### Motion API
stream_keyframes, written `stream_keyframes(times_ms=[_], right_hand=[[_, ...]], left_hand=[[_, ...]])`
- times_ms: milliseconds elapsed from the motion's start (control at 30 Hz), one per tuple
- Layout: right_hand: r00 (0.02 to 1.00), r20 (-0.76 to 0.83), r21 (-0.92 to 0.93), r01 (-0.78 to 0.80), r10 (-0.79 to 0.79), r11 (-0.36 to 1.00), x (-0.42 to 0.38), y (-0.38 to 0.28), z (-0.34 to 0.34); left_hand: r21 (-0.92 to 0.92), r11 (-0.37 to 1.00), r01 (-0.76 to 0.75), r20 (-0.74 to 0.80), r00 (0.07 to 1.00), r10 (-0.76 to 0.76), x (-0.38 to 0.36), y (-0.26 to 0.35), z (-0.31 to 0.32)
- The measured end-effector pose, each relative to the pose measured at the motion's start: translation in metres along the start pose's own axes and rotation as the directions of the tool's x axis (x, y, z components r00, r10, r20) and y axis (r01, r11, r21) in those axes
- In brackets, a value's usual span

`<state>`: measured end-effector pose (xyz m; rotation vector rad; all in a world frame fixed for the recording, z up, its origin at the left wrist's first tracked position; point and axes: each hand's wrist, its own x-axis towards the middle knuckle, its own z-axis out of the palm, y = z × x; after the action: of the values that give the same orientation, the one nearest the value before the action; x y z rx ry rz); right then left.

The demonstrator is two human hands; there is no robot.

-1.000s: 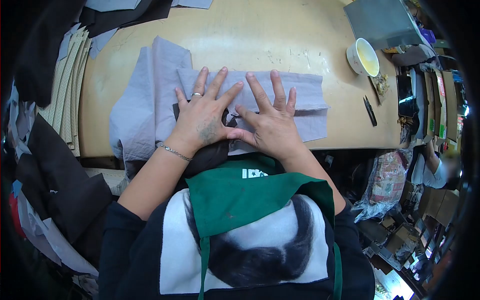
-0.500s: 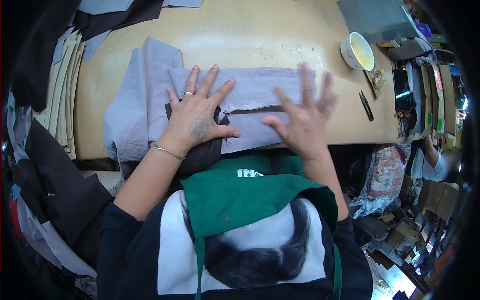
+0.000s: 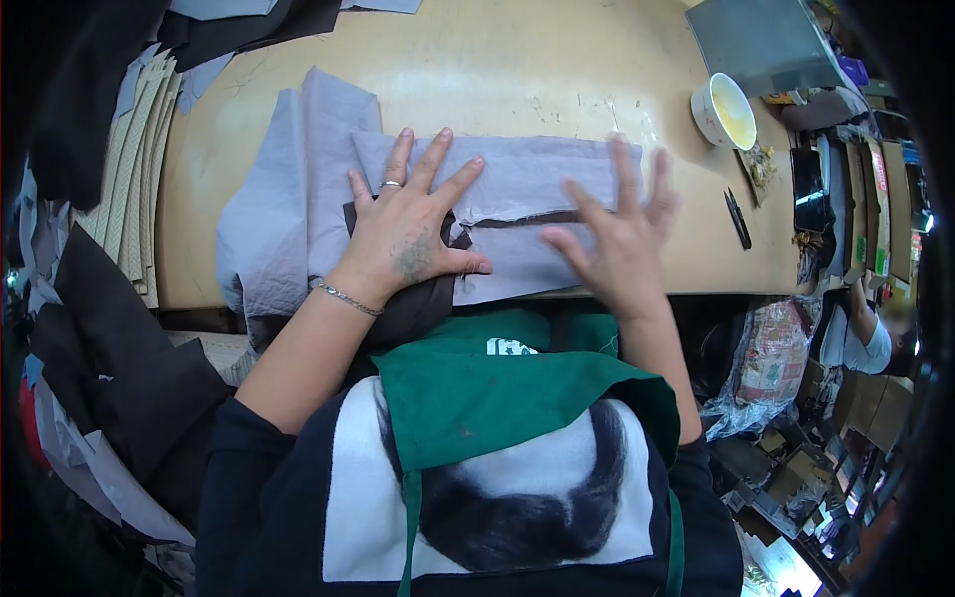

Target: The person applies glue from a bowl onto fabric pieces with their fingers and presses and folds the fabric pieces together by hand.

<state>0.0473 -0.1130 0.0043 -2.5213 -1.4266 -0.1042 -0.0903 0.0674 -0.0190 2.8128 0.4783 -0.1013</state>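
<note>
A grey-lilac fabric piece point(image 3: 527, 164) lies flat along the table's front edge, with a long slit across it that shows dark cloth point(image 3: 532, 218) beneath. Flat on its left part rests my left hand point(image 3: 413, 214), fingers spread, a ring on one finger. My right hand point(image 3: 627, 239) is over the right part of the fabric, fingers spread and a little blurred by motion, holding nothing. More of the same grey cloth point(image 3: 269, 199) spreads in folds to the left, and black cloth point(image 3: 408, 303) hangs below my left wrist.
On the wooden table point(image 3: 477, 60), a white bowl point(image 3: 707, 114) with yellowish contents and black tweezers point(image 3: 737, 218) stand and lie at the right. A metal sheet point(image 3: 761, 45) is at the back right corner. Stacked cream strips point(image 3: 129, 179) line the left edge. Another person point(image 3: 863, 333) is at far right.
The whole view has shifted slightly, so the table and hands appear a little farther right. My left hand stays on the fabric; my right hand remains spread over it.
</note>
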Motion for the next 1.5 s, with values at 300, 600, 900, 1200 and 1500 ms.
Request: stream_keyframes(times_ms=[300, 600, 900, 1200, 1500], right_hand=[[0.953, 0.238, 0.275, 0.117, -0.186, 0.954, 0.017, -0.042, 0.021], [0.956, 0.2, 0.186, 0.176, -0.213, 0.967, 0.018, -0.04, 0.02], [0.938, -0.171, -0.019, -0.311, 0.303, 0.95, -0.048, 0.049, -0.028], [0.999, 0.017, 0.193, 0.025, -0.029, 0.981, -0.06, 0.022, 0.015], [0.998, -0.066, 0.187, 0.027, -0.015, 0.982, -0.038, 0.08, -0.008]], left_hand=[[-0.001, 1.0, -0.005, -0.03, 1.0, 0.005, 0.0, -0.002, 0.003], [-0.003, 1.0, 0.015, -0.002, 1.0, -0.015, 0.002, -0.002, 0.001], [0.054, 0.998, 0.014, 0.058, 0.998, -0.017, 0.002, 0.004, -0.004], [0.101, 0.977, 0.19, -0.047, 0.981, -0.186, -0.014, 0.01, -0.001], [0.019, 0.996, 0.092, 0.03, 0.995, -0.092, -0.004, 0.01, -0.004]])
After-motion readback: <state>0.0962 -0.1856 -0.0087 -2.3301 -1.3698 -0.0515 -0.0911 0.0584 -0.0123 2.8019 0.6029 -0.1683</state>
